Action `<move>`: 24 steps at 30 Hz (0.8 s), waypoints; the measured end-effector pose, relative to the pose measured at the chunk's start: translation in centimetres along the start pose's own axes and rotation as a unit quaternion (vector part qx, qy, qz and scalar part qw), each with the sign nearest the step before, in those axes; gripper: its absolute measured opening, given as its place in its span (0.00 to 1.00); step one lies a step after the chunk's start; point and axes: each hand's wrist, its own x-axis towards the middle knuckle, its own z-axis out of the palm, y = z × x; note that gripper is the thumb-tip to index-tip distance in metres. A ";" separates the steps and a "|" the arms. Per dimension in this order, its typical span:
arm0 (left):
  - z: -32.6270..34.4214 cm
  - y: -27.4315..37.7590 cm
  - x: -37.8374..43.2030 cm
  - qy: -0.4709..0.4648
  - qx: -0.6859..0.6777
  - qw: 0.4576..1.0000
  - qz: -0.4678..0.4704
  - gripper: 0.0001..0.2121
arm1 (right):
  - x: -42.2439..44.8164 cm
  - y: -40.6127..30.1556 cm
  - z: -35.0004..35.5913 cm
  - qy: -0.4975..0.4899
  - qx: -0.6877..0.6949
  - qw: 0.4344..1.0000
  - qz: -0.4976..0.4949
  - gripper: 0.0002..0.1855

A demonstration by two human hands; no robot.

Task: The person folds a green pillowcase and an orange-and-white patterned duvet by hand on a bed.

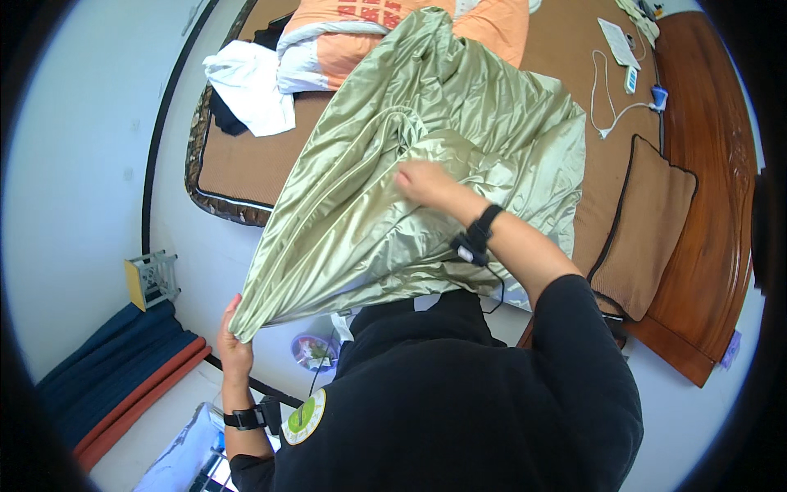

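Note:
A large, shiny pale green satin-like cloth [369, 203] lies in folds over the bed's near part and stretches down to the left. My left hand [237, 335] grips a gathered corner of it, low at the left, beyond the bed's edge. Over the cloth's middle is my right hand [421, 181], its fingers curled and slightly blurred; whether it pinches any fabric cannot be told. Black straps with small devices sit on both wrists.
On the brown bed mat [240, 166] are a white cloth [255, 86], an orange patterned quilt [341, 55], a brown pillow [645, 227] and a white cable [605, 92]. A wooden headboard [707, 184] stands right. A small stool [150, 280] and basket [315, 352] stand lower left.

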 end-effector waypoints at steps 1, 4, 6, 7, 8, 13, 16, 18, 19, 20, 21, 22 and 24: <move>0.3 -1.1 -0.1 0.006 -0.002 1.000 -0.012 0.16 | 1.7 0.6 -0.2 0.082 -0.069 0.992 -0.061 0.19; 0.3 -2.6 -1.0 0.013 0.006 0.999 -0.040 0.15 | 5.6 -0.7 2.3 -0.093 -0.153 0.981 -0.071 0.21; 0.3 -2.5 -1.1 0.024 -0.003 0.997 -0.069 0.14 | 7.8 -1.4 5.0 -0.193 -0.151 0.968 -0.060 0.23; 0.0 -3.2 -1.3 0.027 -0.004 0.997 -0.071 0.14 | 8.5 -1.5 6.5 -0.242 -0.149 0.957 -0.054 0.24; -0.3 -3.9 -1.6 0.029 -0.006 0.997 -0.072 0.14 | 9.3 -1.1 8.1 -0.288 -0.186 0.939 0.003 0.25; -0.6 -6.0 -2.5 0.033 -0.007 0.994 -0.101 0.14 | 5.6 2.7 5.6 -0.369 -0.349 0.860 0.039 0.22; -0.6 -7.6 -2.1 0.013 -0.014 0.995 -0.101 0.15 | 1.0 4.9 1.1 -0.379 -0.482 0.790 0.011 0.21; -0.4 -8.6 -2.4 0.011 -0.009 0.995 -0.103 0.16 | -3.1 5.2 -1.7 -0.334 -0.506 0.795 -0.002 0.17; -0.3 -9.5 -2.3 0.009 -0.006 0.995 -0.101 0.16 | -5.3 6.8 -2.2 -0.217 -0.469 0.856 -0.024 0.17; -0.4 -10.2 -2.5 0.001 -0.014 0.994 -0.109 0.16 | -7.6 8.7 -1.9 -0.135 -0.455 0.880 -0.035 0.18; 0.0 -10.2 -2.4 0.001 -0.016 0.994 -0.107 0.16 | -9.6 10.2 -1.3 -0.048 -0.437 0.897 -0.043 0.19; 0.0 -10.0 -2.2 0.001 -0.014 0.994 -0.107 0.16 | -11.3 10.5 -0.7 -0.111 -0.424 0.899 -0.023 0.21; 0.2 -10.5 -2.2 0.003 -0.036 0.994 -0.108 0.16 | -14.8 10.4 0.7 -0.185 -0.406 0.895 -0.017 0.20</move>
